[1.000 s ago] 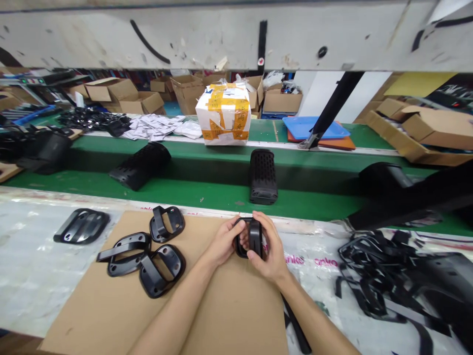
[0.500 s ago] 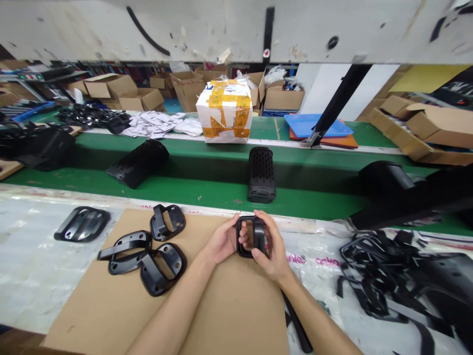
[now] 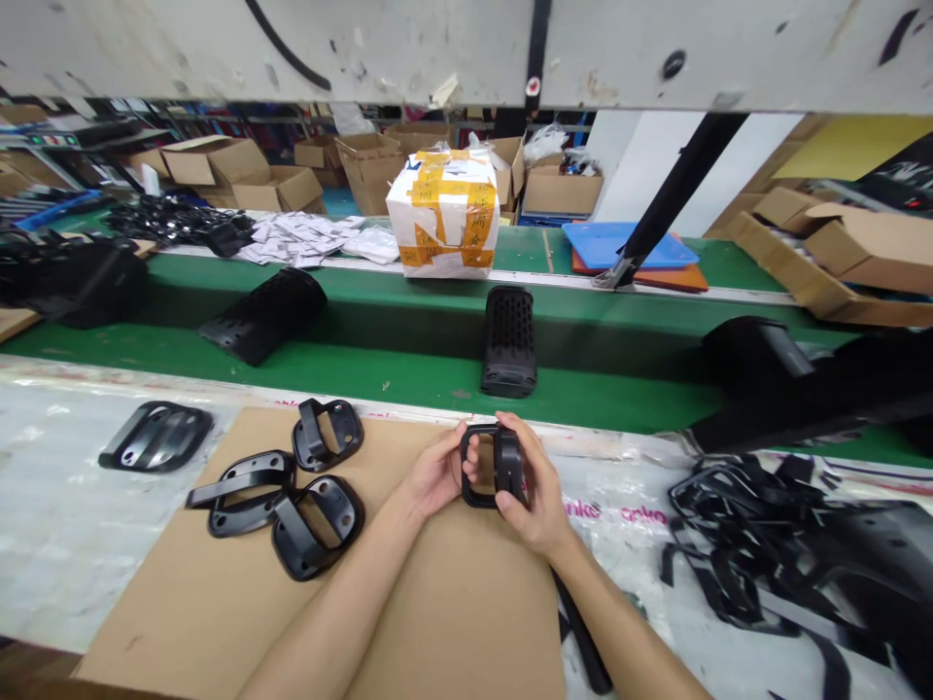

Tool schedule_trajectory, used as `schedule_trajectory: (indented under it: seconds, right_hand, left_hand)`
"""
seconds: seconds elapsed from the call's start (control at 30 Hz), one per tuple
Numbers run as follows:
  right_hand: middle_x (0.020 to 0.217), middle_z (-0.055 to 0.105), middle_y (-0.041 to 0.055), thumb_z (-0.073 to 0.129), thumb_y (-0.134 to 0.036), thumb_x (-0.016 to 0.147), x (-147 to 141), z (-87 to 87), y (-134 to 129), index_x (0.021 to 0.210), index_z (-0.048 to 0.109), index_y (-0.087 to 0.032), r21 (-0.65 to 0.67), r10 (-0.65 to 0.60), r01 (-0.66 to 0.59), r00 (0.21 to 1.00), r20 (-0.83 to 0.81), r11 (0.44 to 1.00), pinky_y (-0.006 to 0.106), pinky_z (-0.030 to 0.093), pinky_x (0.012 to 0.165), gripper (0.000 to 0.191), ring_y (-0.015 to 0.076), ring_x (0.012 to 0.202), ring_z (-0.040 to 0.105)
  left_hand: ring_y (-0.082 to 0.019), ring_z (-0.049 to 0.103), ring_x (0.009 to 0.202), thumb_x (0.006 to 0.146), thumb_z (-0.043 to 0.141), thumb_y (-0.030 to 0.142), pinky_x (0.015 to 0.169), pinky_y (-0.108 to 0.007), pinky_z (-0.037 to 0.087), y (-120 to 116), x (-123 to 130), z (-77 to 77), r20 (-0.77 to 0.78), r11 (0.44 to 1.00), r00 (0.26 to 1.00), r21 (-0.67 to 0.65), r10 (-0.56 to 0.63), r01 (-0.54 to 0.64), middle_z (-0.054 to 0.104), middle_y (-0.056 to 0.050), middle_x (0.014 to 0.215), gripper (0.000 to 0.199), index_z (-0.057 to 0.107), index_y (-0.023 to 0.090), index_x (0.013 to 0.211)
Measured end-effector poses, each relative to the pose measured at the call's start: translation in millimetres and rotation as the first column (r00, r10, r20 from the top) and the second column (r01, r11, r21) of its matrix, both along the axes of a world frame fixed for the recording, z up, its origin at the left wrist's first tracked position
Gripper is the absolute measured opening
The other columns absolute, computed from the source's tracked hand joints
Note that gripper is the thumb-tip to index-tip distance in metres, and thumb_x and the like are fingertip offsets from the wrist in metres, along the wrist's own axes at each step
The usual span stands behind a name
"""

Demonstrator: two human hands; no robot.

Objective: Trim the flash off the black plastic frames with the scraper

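Note:
Between my two hands is a black plastic handle frame, a rounded ring with a raised strap across it, held above the far edge of the cardboard sheet. My left hand grips its left side, fingertips showing through the opening. Closed round its right side, my right hand has the thumb at the front and fingers over the top. Left of my forearm lie similar handle frames: one at the back, one at the left and one nearer me. Another handle frame rests beyond the cardboard.
Black perforated housings sit on the green conveyor belt. A tangle of black strips lies at right. Across the belt stand a taped white box and a blue tray. A grey beam spans overhead.
The handle frame has turned slightly in my hands, its strap now standing more to the right. Both hands keep their grip. The view has shifted slightly, and the housings sit a little further left.

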State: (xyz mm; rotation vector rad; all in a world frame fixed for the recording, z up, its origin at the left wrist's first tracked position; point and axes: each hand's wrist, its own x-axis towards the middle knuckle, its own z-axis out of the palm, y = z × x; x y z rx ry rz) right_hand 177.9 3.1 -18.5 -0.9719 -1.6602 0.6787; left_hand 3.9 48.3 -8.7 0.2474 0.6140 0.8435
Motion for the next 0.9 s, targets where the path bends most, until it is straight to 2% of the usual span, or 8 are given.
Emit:
schedule_trajectory:
  seconds: [0.13, 0.3, 0.4, 0.53, 0.67, 0.8, 0.9]
  right_hand:
    - [0.158, 0.05, 0.0101, 0.056, -0.068, 0.096, -1.7, 0.1, 0.3, 0.16, 0.039, -0.03, 0.07, 0.022, -0.023, 1.0, 0.012, 0.997, 0.061, 0.031, 0.124, 0.076, 0.0383, 0.149, 0.042]
    - [0.156, 0.051, 0.0118, 0.057, -0.069, 0.096, -1.7, -2.9, -0.8, 0.158, 0.042, -0.029, -0.017, -0.008, 0.007, 0.999, -0.049, 1.0, 0.061, 0.036, 0.121, 0.075, 0.0387, 0.145, 0.048]
    - [0.155, 0.052, 0.0122, 0.059, -0.068, 0.096, -2.0, -3.5, -1.7, 0.156, 0.043, -0.029, -0.024, -0.025, 0.023, 0.995, -0.092, 0.999, 0.06, 0.037, 0.12, 0.074, 0.0382, 0.143, 0.049]
    - [0.152, 0.053, 0.0124, 0.061, -0.065, 0.096, -2.5, -2.9, -1.0, 0.153, 0.046, -0.028, -0.04, -0.125, 0.119, 0.963, -0.241, 0.992, 0.057, 0.04, 0.118, 0.07, 0.0368, 0.14, 0.052]
    - [0.151, 0.052, 0.0133, 0.061, -0.068, 0.094, -2.3, -4.7, -1.0, 0.152, 0.046, -0.027, -0.121, -0.216, 0.183, 0.902, -0.374, 0.976, 0.06, 0.037, 0.118, 0.072, 0.0382, 0.139, 0.051]
    - [0.151, 0.051, 0.014, 0.064, -0.067, 0.093, -2.9, -7.4, -0.9, 0.151, 0.046, -0.026, -0.09, -0.271, 0.256, 0.887, -0.375, 0.963, 0.059, 0.037, 0.117, 0.073, 0.0376, 0.138, 0.051]
    - [0.151, 0.05, 0.015, 0.063, -0.067, 0.093, -3.4, -7.8, 0.7, 0.15, 0.044, -0.025, -0.087, -0.315, 0.305, 0.877, -0.364, 0.949, 0.061, 0.036, 0.118, 0.073, 0.038, 0.14, 0.049]
  left_hand:
    - [-0.005, 0.044, 0.04, 0.074, 0.092, 0.043, 0.043, -0.017, 0.044, -2.8, -1.0, -3.4, 0.01, 0.993, 1.0, 0.117, 0.007, -0.009, 0.052, 0.007, 0.05, 0.041, 0.065, 0.012, 0.074]
    - [-0.005, 0.038, 0.041, 0.076, 0.089, 0.051, 0.041, -0.017, 0.041, -4.6, 4.7, 1.7, 0.058, 0.993, 0.997, 0.117, -0.04, 0.033, 0.047, 0.009, 0.053, 0.044, 0.063, 0.015, 0.077]
    - [-0.008, 0.045, 0.046, 0.083, 0.081, 0.058, 0.048, -0.02, 0.045, -5.0, 7.7, 4.9, 0.032, 0.983, 0.995, 0.163, -0.096, 0.089, 0.047, 0.007, 0.054, 0.047, 0.06, 0.016, 0.073]
    - [-0.012, 0.057, 0.061, 0.08, 0.081, 0.062, 0.063, -0.023, 0.048, -5.7, 11.7, 5.3, -0.167, 0.96, 0.985, 0.266, -0.043, 0.087, 0.059, -0.001, 0.062, 0.051, 0.064, 0.014, 0.073]
    - [-0.01, 0.054, 0.063, 0.075, 0.087, 0.058, 0.056, -0.02, 0.038, -6.7, 13.4, 5.5, -0.258, 0.95, 0.964, 0.284, -0.056, 0.131, 0.063, -0.003, 0.072, 0.05, 0.067, 0.012, 0.076]
    - [-0.002, 0.04, 0.052, 0.078, 0.086, 0.053, 0.048, -0.017, 0.022, -8.8, 12.1, 4.6, -0.175, 0.961, 0.974, 0.211, -0.141, 0.177, 0.06, -0.002, 0.08, 0.046, 0.066, 0.012, 0.082]
    - [0.0, 0.036, 0.049, 0.078, 0.087, 0.053, 0.045, -0.016, 0.012, -10.8, 12.8, 2.8, -0.112, 0.967, 0.976, 0.155, -0.188, 0.204, 0.061, -0.002, 0.087, 0.046, 0.065, 0.013, 0.086]
